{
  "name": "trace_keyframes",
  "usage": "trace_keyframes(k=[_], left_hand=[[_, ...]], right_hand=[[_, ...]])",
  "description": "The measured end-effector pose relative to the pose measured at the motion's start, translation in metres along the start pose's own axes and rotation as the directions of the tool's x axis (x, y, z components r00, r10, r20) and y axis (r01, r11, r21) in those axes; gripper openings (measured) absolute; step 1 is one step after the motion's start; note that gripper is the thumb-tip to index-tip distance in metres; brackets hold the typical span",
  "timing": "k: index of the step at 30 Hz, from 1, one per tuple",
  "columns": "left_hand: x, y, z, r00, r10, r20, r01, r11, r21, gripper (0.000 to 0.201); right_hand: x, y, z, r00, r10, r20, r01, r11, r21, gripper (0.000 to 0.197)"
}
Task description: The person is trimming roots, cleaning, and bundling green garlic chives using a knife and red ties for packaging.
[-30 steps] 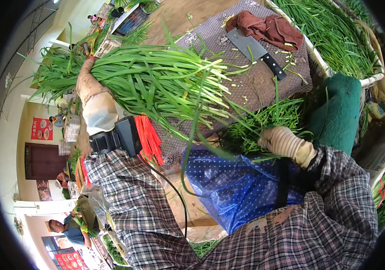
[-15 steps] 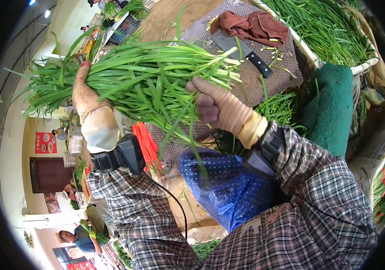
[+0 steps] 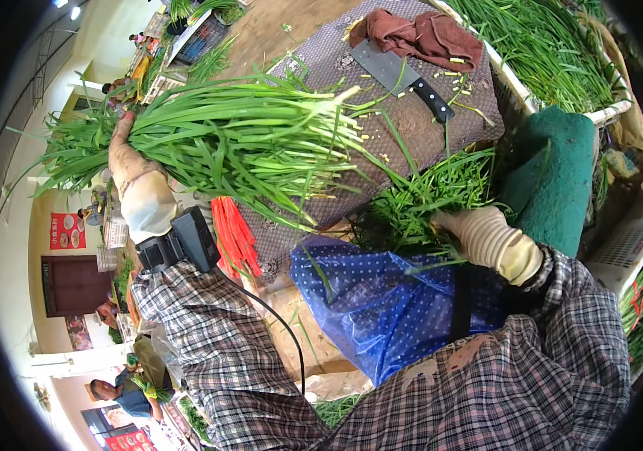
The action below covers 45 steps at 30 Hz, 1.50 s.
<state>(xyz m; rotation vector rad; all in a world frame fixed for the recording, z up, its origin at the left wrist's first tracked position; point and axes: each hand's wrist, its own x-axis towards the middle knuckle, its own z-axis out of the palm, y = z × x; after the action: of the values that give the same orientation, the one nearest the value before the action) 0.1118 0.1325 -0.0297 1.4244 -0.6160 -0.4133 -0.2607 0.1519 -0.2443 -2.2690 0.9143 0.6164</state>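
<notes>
A thick bunch of long green garlic chives (image 3: pixel 239 131) lies across my left hand (image 3: pixel 132 161), which is closed round its leafy part. The pale cut ends point right, above the cushioned mat. My right hand (image 3: pixel 479 231), in a soiled pale glove, is at a heap of loose chive leaves (image 3: pixel 438 188) between the mat and my lap. Leaves cover its fingertips, so their grip cannot be made out. A cleaver (image 3: pixel 400 75) with a black handle rests on the patterned mat (image 3: pixel 314 56) beyond the bunch, beside a reddish-brown cloth (image 3: pixel 419 39).
White crates of chives (image 3: pixel 539 45) stand at the far right, near a green rolled covering (image 3: pixel 550 173). Red strips (image 3: pixel 235 237) hang at the mat's left edge. Blue dotted plastic (image 3: pixel 404 308) covers my lap. A person (image 3: pixel 130 391) holds greens at the lower left.
My right hand has moved from the bunch's cut ends down and right to the loose leaves. My left hand has shifted slightly left with the bunch.
</notes>
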Motion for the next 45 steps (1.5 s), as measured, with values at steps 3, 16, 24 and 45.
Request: trace_keyframes(k=[3,16,24,45], left_hand=[[0.0,-0.008,0.001,0.999,0.04,0.036,-0.043,0.993,0.109,0.034],[-0.011,0.013,0.01,0.993,-0.117,-0.014,0.114,0.985,-0.132,0.026],[0.008,0.003,0.014,0.988,-0.147,0.056,0.156,0.956,-0.249,0.024],[-0.021,-0.015,-0.044,0.955,0.051,-0.293,-0.123,0.964,-0.235,0.033]], right_hand=[[-0.007,-0.033,-0.049,0.771,-0.093,-0.629,0.324,0.909,0.263,0.06],[0.042,0.006,0.004,0.949,0.057,-0.311,0.017,0.973,0.231,0.038],[0.03,-0.039,-0.033,0.739,-0.078,-0.669,0.565,0.613,0.553,0.053],[0.004,-0.003,0.004,0.728,-0.029,-0.685,-0.006,0.999,-0.049,0.066]])
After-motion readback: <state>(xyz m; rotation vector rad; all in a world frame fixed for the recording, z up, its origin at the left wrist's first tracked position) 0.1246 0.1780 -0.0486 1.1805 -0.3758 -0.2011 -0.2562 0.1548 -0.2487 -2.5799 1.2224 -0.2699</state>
